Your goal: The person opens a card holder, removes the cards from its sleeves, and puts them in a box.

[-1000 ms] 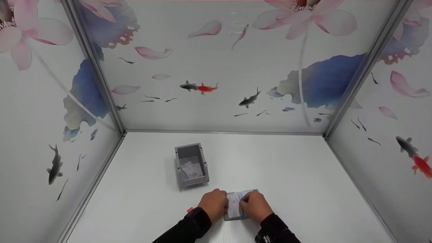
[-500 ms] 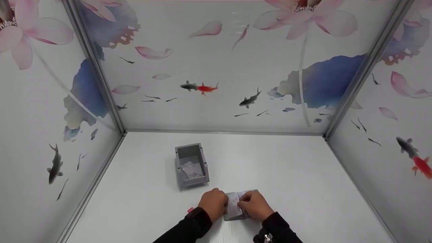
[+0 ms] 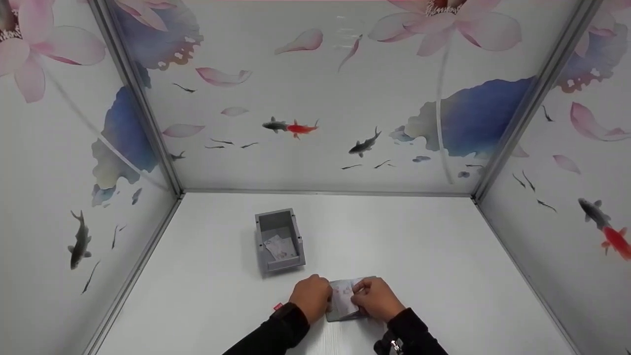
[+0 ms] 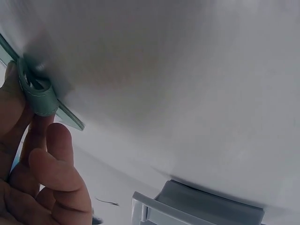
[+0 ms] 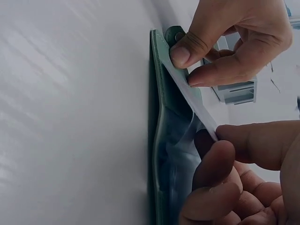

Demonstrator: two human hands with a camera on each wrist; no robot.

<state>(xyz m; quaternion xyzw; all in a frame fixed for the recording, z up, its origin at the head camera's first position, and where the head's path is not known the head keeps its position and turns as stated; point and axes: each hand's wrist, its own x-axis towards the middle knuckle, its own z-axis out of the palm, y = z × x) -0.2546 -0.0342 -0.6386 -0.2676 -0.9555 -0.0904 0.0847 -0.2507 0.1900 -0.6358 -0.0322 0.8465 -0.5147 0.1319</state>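
Note:
In the head view a green wallet (image 3: 336, 316) lies opened out on the table, partly covered by a pale slip of paper with pinkish print (image 3: 343, 295). My left hand (image 3: 311, 297) grips the wallet's left edge; in the right wrist view its thumb presses the slip's end against the wallet. The left wrist view shows this hand beside the wallet's looped snap strap (image 4: 41, 101). My right hand (image 3: 378, 298) pinches the slip's other end (image 5: 204, 118) between thumb and finger, lifting it at a slant off the wallet. Clear plastic (image 5: 180, 164) shows inside the wallet below it.
A grey open box (image 3: 300, 254) stands behind and left of the wallet, with crumpled printed paper (image 3: 281, 247) inside. White panels with painted lotus and fish enclose the white table (image 3: 419, 246) at the back and both sides.
My right hand has shifted slightly, and the slip's right part has come up and spread wider over the wallet. The left hand stays at the wallet's left edge.

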